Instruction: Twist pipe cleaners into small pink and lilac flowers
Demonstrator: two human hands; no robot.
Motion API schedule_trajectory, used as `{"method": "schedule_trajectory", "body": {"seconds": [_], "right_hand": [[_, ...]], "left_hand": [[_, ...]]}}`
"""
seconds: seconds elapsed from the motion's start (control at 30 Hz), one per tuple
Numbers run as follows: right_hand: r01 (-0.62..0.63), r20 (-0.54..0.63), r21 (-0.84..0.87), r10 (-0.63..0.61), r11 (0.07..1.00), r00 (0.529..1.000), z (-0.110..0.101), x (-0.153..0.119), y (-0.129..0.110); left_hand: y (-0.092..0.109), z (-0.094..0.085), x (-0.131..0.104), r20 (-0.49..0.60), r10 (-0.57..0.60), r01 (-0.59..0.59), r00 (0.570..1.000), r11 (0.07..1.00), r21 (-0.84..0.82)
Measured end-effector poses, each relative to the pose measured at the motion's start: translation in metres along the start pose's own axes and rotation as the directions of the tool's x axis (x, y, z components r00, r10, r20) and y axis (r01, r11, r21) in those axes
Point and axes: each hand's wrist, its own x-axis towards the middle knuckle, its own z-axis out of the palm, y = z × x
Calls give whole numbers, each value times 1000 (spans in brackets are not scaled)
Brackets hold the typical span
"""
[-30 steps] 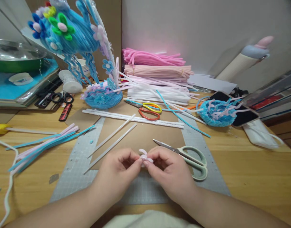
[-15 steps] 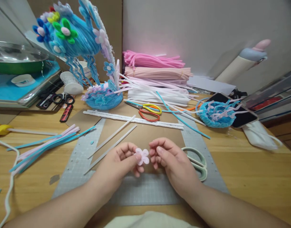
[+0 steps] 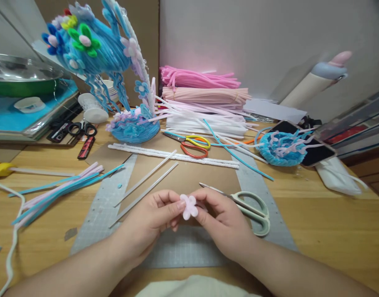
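A small pale pink flower (image 3: 188, 207) is held upright above the cardboard, its petals facing me. My left hand (image 3: 157, 214) pinches its left side between thumb and fingers. On the other side, my right hand (image 3: 222, 214) has thumb and forefinger closed on the right petals. Partly behind my right hand lie scissors with pale green handles (image 3: 265, 214), their blades pointing left. Two clear glue sticks (image 3: 146, 192) rest just beyond my left hand.
Brown cardboard (image 3: 189, 177) covers part of a grey cutting mat (image 3: 189, 249). Behind are red-and-yellow scissors (image 3: 194, 150), white stems (image 3: 208, 160) and stacked pink stems (image 3: 202, 78). A blue flower-covered ornament (image 3: 96, 49) stands back left; a blue woven piece (image 3: 282, 148) lies right.
My right hand has moved left and closed on the flower. The flower has turned slightly, and the scissors' blades now show beyond my right hand.
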Motion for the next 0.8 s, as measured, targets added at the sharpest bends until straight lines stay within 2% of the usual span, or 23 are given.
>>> {"method": "schedule_trajectory", "body": {"seconds": [0.1,0.2,0.3,0.47,0.8], "right_hand": [[-116,20,197,114,973,993,1,0,-4],[-173,27,142,171,975,985,3,-1,-6],[-207,18,145,207,968,978,5,-2,-5],[-214,-13,166,219,963,976,5,-2,-5],[-179,-102,68,185,981,977,9,-3,-5]], "left_hand": [[1,2,0,-57,74,-69,996,994,85],[3,2,0,-75,127,-116,989,985,130],[4,3,0,-65,112,-103,992,985,138],[4,4,-1,15,82,-83,997,963,257],[2,8,-4,12,151,-136,988,848,512]]}}
